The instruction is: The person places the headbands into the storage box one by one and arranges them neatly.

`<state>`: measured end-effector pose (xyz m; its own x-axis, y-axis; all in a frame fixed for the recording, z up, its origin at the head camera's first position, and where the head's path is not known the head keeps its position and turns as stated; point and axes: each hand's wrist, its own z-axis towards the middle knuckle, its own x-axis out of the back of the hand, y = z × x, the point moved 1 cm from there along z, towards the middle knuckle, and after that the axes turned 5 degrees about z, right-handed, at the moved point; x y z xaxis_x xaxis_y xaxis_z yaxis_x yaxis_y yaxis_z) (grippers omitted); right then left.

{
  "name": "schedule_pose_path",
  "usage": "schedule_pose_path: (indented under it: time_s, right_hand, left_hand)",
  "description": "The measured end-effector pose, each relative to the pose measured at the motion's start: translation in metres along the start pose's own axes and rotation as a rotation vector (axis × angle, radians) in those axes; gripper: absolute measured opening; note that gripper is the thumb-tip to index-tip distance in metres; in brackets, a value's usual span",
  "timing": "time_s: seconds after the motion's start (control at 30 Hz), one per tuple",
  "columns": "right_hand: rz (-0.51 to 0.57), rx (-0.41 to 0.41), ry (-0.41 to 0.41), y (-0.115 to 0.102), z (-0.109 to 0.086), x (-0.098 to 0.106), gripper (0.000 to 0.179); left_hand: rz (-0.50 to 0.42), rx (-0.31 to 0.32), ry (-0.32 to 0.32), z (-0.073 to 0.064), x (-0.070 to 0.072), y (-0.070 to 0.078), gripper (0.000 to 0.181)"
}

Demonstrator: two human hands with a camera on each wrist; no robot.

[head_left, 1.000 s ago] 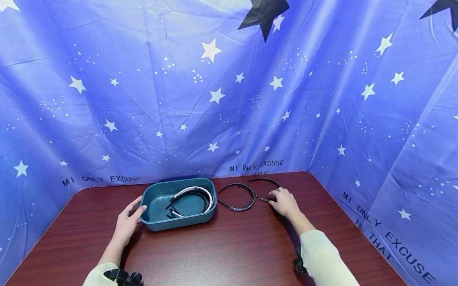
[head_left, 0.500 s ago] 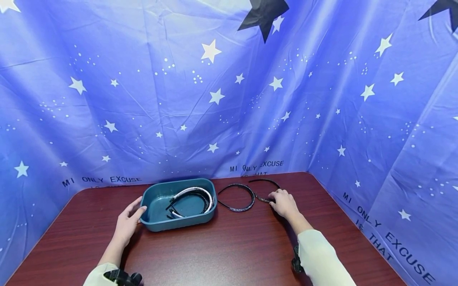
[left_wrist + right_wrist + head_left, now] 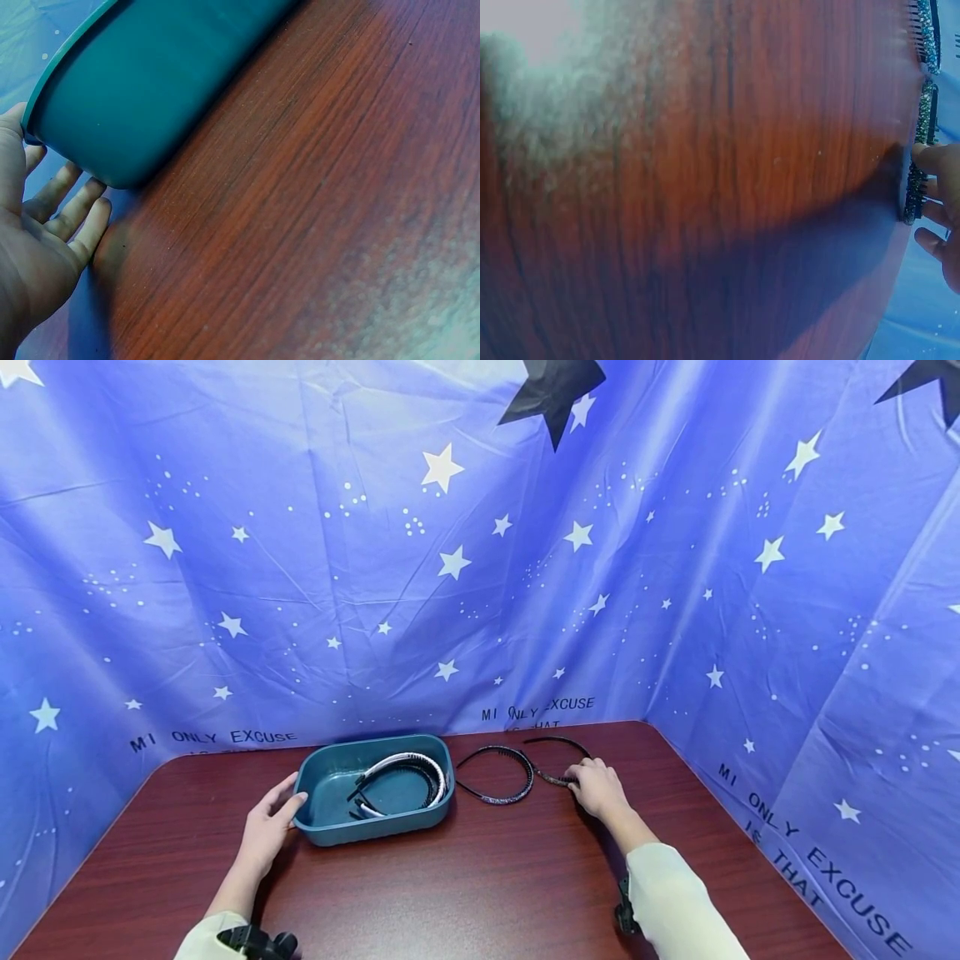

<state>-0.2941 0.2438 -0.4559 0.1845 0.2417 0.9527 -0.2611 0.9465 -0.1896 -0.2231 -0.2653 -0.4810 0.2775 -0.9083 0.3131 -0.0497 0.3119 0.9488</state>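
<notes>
My left hand [image 3: 264,828] holds the left end of a dark teal plastic basin [image 3: 375,832]. Its thumb lies over the rim; in the left wrist view the fingers [image 3: 71,214] are against the outer wall. White and black headbands lie in the basin's right half, among them a white headband [image 3: 411,757]. On the right, my right hand [image 3: 597,787] pinches a glittery black toothed headband [image 3: 553,778] between thumb and fingers, hiding part of its curve. Between basin and right hand lies another glittery black headband [image 3: 506,799], close against the held one.
A reddish-brown wood-grain table [image 3: 450,893] bears everything. Blue curtains [image 3: 360,568] with white stars hang behind it and along its sides. Dark wrist cameras show at both cream sleeves [image 3: 678,893].
My right hand and the headband it pinches have shifted very slightly to the right. The left hand and the basin have stayed put.
</notes>
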Motion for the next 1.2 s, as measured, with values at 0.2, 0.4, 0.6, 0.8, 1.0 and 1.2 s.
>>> schedule_pose_path:
  time_s: [0.2, 0.4, 0.6, 0.8, 1.0, 1.2]
  right_hand:
    - [-0.015, 0.006, 0.030, 0.005, -0.003, 0.005, 0.013]
    - [-0.028, 0.026, 0.051, 0.008, -0.005, 0.010, 0.013]
    - [-0.033, 0.064, 0.086, 0.011, -0.008, 0.013, 0.012]
    - [-0.025, 0.072, 0.105, 0.012, -0.009, 0.016, 0.013]
    - [-0.040, 0.096, 0.100, 0.012, -0.011, 0.018, 0.014]
    - [-0.036, 0.130, 0.120, 0.012, -0.013, 0.019, 0.014]
  left_hand:
    - [0.005, -0.004, 0.000, 0.000, 0.000, 0.001, 0.054]
    - [0.012, 0.011, -0.004, 0.000, 0.000, 0.001, 0.054]
    - [0.017, 0.013, -0.008, 0.001, -0.001, 0.001, 0.054]
    - [0.016, 0.015, -0.007, 0.001, 0.000, 0.000, 0.054]
    - [0.007, 0.017, -0.013, 0.001, 0.000, 0.000, 0.054]
    - [0.011, 0.017, -0.021, 0.001, 0.000, 0.000, 0.054]
